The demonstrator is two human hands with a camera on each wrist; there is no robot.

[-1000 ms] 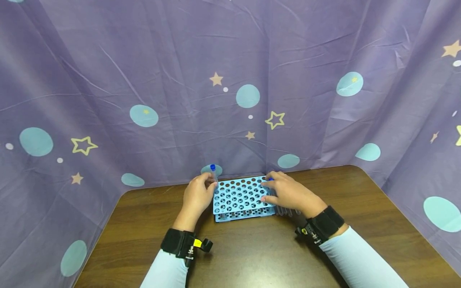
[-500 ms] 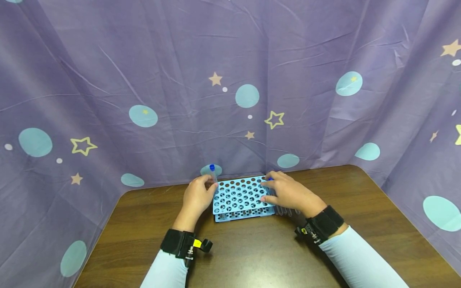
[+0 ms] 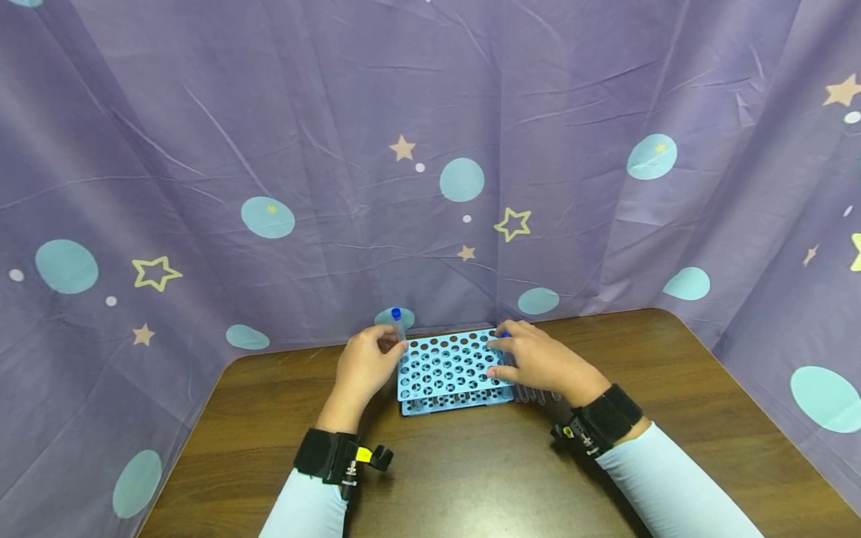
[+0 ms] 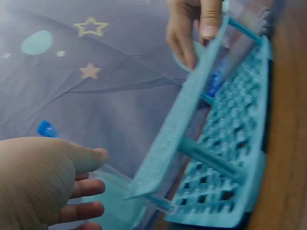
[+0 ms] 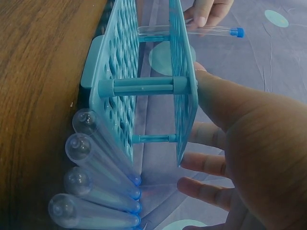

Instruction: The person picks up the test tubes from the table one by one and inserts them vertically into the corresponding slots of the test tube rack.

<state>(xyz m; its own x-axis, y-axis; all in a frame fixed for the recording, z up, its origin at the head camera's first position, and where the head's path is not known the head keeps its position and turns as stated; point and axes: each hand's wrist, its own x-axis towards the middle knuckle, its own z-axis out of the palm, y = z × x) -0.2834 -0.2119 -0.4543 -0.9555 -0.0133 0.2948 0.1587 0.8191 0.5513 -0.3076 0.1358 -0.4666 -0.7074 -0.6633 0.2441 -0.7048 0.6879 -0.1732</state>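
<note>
Nearest the head camera, two pale sleeves [image 3: 306, 508] ended at black bands [image 3: 318, 453], each strapped round a wrist above the brown table [image 3: 457, 463]. Beyond the bands, the left hand [image 3: 363, 362] stood at the left end of the blue rack [image 3: 443, 382], thumb and fingers only loosely bent. Their tips were at the clear tube [image 3: 399, 324], but whether they pinched it or merely stood against it could not be told; the left wrist view was blurred there. The tube was just beside the thumb tip, nearly upright at the rack's far left corner, blue cap [image 5: 237, 32] uppermost. Its lower end showed between the rack's two plates. At the other end, the right hand [image 3: 541, 359] lay with fingers straight and spread, thumb on the top plate and some fingers reaching past the edge. It had no tube in its grasp. Under it, just beyond the rack's right end, four capped tubes [image 5: 105, 168] lay side by side. Behind everything hung a purple curtain [image 3: 323, 149] printed with stars and discs.
</note>
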